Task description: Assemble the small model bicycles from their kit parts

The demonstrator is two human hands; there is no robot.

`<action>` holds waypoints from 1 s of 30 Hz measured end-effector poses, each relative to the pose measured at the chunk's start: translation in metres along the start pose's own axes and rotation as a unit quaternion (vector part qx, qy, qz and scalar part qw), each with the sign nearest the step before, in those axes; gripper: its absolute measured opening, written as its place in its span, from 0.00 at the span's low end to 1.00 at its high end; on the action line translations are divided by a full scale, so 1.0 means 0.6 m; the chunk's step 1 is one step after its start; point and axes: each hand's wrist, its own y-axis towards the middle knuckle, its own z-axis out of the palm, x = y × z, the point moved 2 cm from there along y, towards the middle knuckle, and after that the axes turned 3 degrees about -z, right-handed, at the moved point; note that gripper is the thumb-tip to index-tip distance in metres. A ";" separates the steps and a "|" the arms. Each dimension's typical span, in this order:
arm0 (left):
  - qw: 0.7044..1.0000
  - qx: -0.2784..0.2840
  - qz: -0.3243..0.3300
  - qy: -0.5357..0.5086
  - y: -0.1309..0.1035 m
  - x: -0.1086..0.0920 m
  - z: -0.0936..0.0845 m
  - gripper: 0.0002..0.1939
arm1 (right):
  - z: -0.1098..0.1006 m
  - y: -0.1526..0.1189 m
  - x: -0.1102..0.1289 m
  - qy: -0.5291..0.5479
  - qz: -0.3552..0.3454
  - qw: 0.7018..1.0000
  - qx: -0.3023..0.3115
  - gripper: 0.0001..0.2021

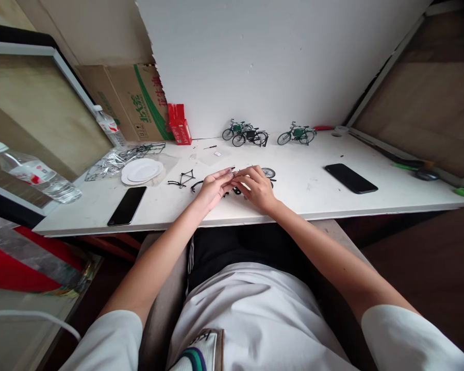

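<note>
My left hand [216, 189] and my right hand [257, 188] meet fingertip to fingertip above the white table. Between them is a small dark part [232, 168], its kind too small to make out; both hands are closed in a pinch around it. Under and beside the fingers lie black model bicycle parts, partly covered by the hands. A spoked wheel [268, 172] shows just past my right hand. Left of my left hand are a black bicycle frame [186, 178] and a curved black piece [195, 186].
Model bicycles stand at the back, a black one [249, 137] and a green one [297, 134] among them. Phones [127, 206] [351, 178] lie left and right. White discs [142, 171], plastic bottles [38, 175] and a red box [180, 125] occupy the left side.
</note>
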 end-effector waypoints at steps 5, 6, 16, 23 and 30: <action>0.998 -0.026 0.027 0.049 0.002 0.005 -0.004 0.16 | -0.006 0.005 0.008 0.024 0.017 0.999 -0.019 0.06; 0.997 -0.029 0.033 0.062 0.001 0.006 -0.004 0.18 | -0.008 0.007 0.008 0.031 0.035 0.998 -0.031 0.06; 0.969 0.014 0.099 0.224 -0.006 0.017 -0.002 0.34 | -0.008 0.015 -0.020 0.278 0.317 0.907 -0.010 0.18; 0.963 0.019 0.122 0.241 -0.003 0.019 -0.005 0.36 | -0.003 0.012 -0.026 0.351 0.334 0.875 -0.002 0.20; 0.957 0.052 0.129 0.256 0.001 0.019 -0.007 0.37 | 0.003 0.005 -0.040 0.373 0.359 0.856 -0.002 0.21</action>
